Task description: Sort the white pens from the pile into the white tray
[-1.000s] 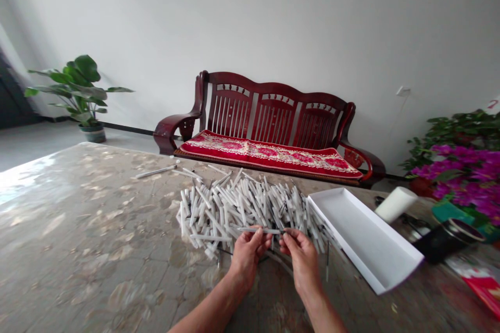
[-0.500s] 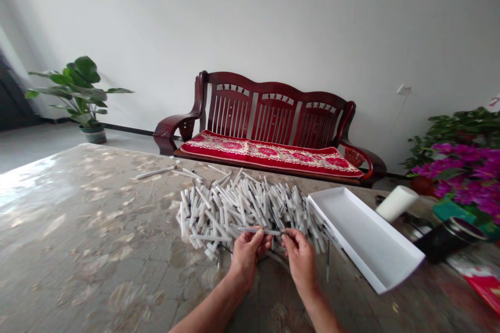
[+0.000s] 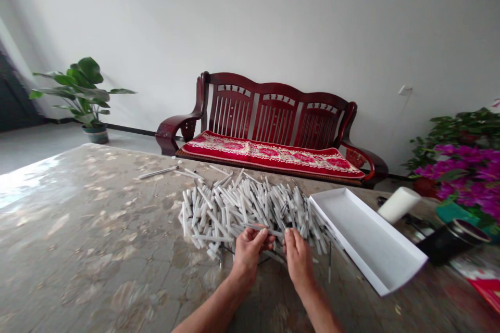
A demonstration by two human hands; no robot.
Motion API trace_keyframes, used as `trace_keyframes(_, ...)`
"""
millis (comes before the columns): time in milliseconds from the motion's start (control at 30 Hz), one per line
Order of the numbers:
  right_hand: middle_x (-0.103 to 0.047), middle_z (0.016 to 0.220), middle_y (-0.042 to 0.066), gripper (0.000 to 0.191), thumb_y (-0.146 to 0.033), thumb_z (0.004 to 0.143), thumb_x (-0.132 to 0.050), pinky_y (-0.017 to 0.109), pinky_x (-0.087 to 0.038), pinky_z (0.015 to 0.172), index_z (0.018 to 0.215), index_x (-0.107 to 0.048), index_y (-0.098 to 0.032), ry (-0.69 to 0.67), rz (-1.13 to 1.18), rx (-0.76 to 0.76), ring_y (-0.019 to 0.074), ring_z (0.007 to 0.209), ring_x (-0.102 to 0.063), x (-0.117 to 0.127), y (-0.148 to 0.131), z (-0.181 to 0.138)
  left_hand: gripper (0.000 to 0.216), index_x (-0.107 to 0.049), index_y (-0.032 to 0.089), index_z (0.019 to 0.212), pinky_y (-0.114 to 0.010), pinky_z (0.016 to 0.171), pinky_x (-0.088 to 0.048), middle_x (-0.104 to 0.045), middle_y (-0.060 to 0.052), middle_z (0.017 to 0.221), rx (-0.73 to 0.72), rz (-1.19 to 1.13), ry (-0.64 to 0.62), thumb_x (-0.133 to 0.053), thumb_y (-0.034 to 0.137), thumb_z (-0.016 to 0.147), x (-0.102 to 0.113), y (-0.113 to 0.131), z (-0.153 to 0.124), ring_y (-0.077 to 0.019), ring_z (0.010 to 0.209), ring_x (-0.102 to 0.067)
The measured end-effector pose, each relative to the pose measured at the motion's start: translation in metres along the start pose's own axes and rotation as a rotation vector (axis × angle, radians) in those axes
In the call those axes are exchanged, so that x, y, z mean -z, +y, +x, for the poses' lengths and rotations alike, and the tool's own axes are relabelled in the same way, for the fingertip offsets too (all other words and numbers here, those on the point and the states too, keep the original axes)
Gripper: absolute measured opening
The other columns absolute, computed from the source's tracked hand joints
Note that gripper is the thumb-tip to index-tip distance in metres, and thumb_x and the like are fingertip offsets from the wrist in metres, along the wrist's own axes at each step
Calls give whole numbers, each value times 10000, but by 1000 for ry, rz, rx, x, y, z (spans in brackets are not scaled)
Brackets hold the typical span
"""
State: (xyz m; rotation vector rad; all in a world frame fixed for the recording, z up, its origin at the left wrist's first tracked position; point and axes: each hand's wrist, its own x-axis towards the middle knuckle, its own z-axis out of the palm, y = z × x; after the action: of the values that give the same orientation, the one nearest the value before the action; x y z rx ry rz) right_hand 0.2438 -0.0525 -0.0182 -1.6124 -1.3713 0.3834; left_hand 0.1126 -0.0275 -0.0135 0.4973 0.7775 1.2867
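Observation:
A thin translucent pen lies crosswise between my two hands, low over the near edge of a heap. My left hand pinches it between thumb and fingers toward its left part. At the other end, the closed fingertips of my right hand grip the pen and hide that end. Just beyond my hands spreads a big pile of whitish pen barrels, some with dark refills showing inside. A few loose pens lie apart at the pile's far left.
A shallow white box stands right of the pile. Past it are a white roll, a black cylindrical container and purple flowers. The patterned tabletop extends left. A wooden bench stands behind.
My right hand has turned slightly and its fingers have closed further over the pen's right end. The pen now slopes down a little to the right. My left hand keeps its hold.

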Motion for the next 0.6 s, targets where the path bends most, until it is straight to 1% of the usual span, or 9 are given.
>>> trace_keyframes(100, -596, 538, 15, 486, -608, 953, -363, 303, -411, 460, 689, -577, -260, -72, 136, -86, 195, 462, -550, -3, -2, 3, 516, -668, 143, 751, -226, 515, -526, -699, -19, 609, -15, 1, 19, -949, 454, 449, 0, 6, 4, -163, 583, -686)
trace_keyframes(167, -656, 630, 24, 436, -592, 944, -405, 302, -438, 491, 820, -647, -252, -82, 173, -49, 201, 524, -591, -3, -5, 5, 503, -671, 144, 750, -227, 516, -525, -697, -15, 617, -23, -5, 38, -950, 438, 453, 2, 9, 8, -161, 584, -684)
trace_keyframes(233, -677, 702, 19, 366, -553, 929, -464, 289, -456, 543, 919, -659, -242, -77, 158, 25, 197, 596, -616, -2, -8, 7, 492, -674, 142, 742, -228, 521, -527, -696, -13, 624, -23, -8, 47, -951, 430, 454, 3, 12, 10, -161, 592, -685)
trace_keyframes(267, -667, 701, 12, 343, -538, 922, -484, 281, -453, 558, 914, -651, -238, -75, 132, 55, 190, 609, -611, -1, -9, 9, 492, -675, 140, 736, -227, 523, -528, -695, -12, 626, -22, -11, 48, -952, 432, 452, 4, 12, 11, -159, 595, -685)
trace_keyframes(333, -609, 628, -9, 350, -542, 920, -484, 270, -425, 551, 803, -613, -238, -95, 67, 82, 175, 577, -572, -1, -9, 13, 506, -675, 136, 728, -226, 524, -528, -691, -11, 619, -17, -14, 44, -955, 442, 437, 4, 12, 13, -156, 592, -681)
trace_keyframes(400, -528, 529, -27, 437, -582, 938, -423, 272, -379, 507, 691, -554, -247, -130, 38, 43, 165, 501, -512, -2, -8, 17, 525, -677, 134, 737, -226, 525, -529, -692, -11, 616, -18, -15, 35, -955, 456, 429, 5, 11, 14, -151, 582, -675)
trace_keyframes(467, -485, 469, -31, 512, -631, 943, -367, 281, -350, 474, 632, -520, -254, -168, 52, -27, 165, 443, -473, -6, -5, 19, 533, -673, 134, 742, -227, 532, -533, -694, -11, 616, -21, -13, 33, -952, 467, 434, 5, 10, 16, -144, 574, -669)
trace_keyframes(533, -541, 505, -15, 526, -658, 935, -355, 288, -369, 480, 681, -571, -251, -158, 76, -49, 175, 451, -497, -11, -2, 21, 524, -665, 136, 741, -230, 554, -544, -693, -10, 625, -31, -12, 44, -947, 472, 454, 6, 9, 18, -143, 588, -673)
trace_keyframes(600, -618, 608, 2, 500, -657, 926, -377, 286, -399, 516, 802, -624, -240, -92, 79, -4, 183, 515, -548, -16, 0, 20, 511, -658, 138, 736, -233, 571, -551, -690, -9, 633, -43, -10, 54, -939, 476, 477, 6, 10, 20, -147, 607, -681)
